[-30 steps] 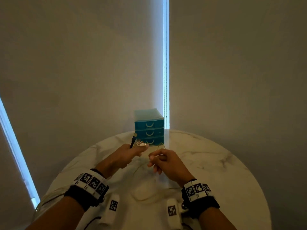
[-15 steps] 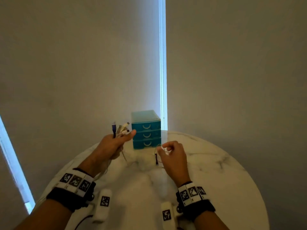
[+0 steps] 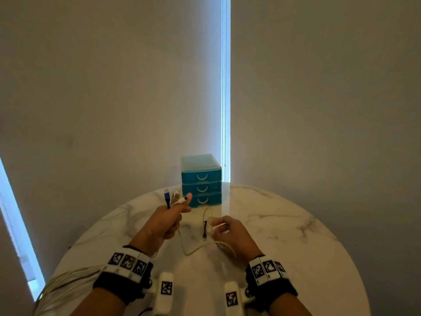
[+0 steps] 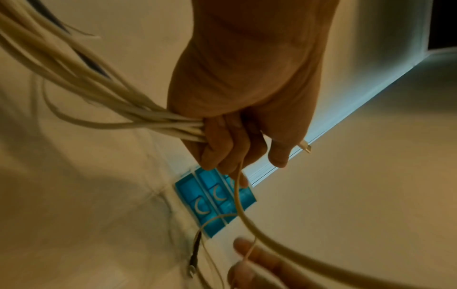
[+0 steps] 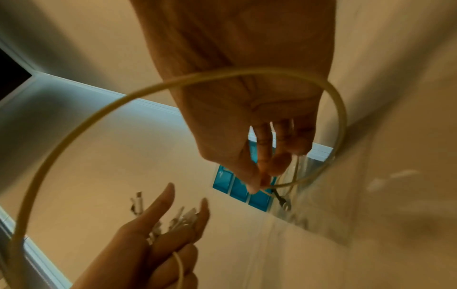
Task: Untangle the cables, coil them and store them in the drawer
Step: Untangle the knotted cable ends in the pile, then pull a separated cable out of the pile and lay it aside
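My left hand (image 3: pixel 169 221) grips a bundle of pale cables (image 4: pixel 138 119) above the marble table (image 3: pixel 284 236). Their plugs (image 3: pixel 174 197), one of them blue, stick up past the thumb. To its right, my right hand (image 3: pixel 218 228) pinches a thin pale cable (image 5: pixel 284 184) between thumb and fingertips. That cable's short black plug end (image 3: pixel 205 231) hangs down beside the fingers. A slack loop of cable (image 3: pixel 193 250) sags onto the table between the hands and arcs wide in the right wrist view (image 5: pixel 74 133). The teal three-drawer unit (image 3: pixel 201 181) stands behind both hands, all drawers closed.
The rest of the cable bundle (image 3: pixel 68 275) trails over the table's near left edge. The drawer unit sits at the table's far edge against a plain wall, next to a bright vertical window strip (image 3: pixel 226 87). Bare marble lies to the right of my hands.
My hands, close together a second ago, have moved apart. The left hand lifted the bundle so its plugs point up; the right hand drew out a thin cable with a black plug.
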